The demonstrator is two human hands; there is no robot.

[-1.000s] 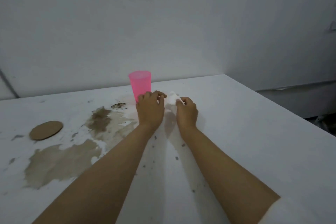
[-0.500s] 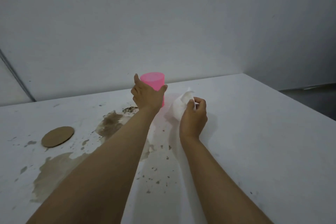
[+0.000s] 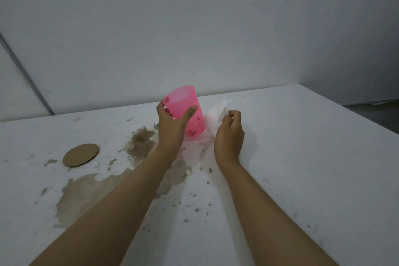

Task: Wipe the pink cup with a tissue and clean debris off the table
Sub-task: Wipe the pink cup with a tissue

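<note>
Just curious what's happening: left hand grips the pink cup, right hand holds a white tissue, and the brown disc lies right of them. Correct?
Not quite. The head view shows the brown disc lying to the left of them. The rest stands: the left hand grips the pink cup and the right hand holds the white tissue.

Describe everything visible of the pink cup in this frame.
The cup is translucent pink plastic, a plain tapered tumbler without handle. It tilts left, base just over the table; contact unclear. Dark specks dot its lower wall. The left hand grips it, thumb across the near side. The tissue is close on its right.
</note>
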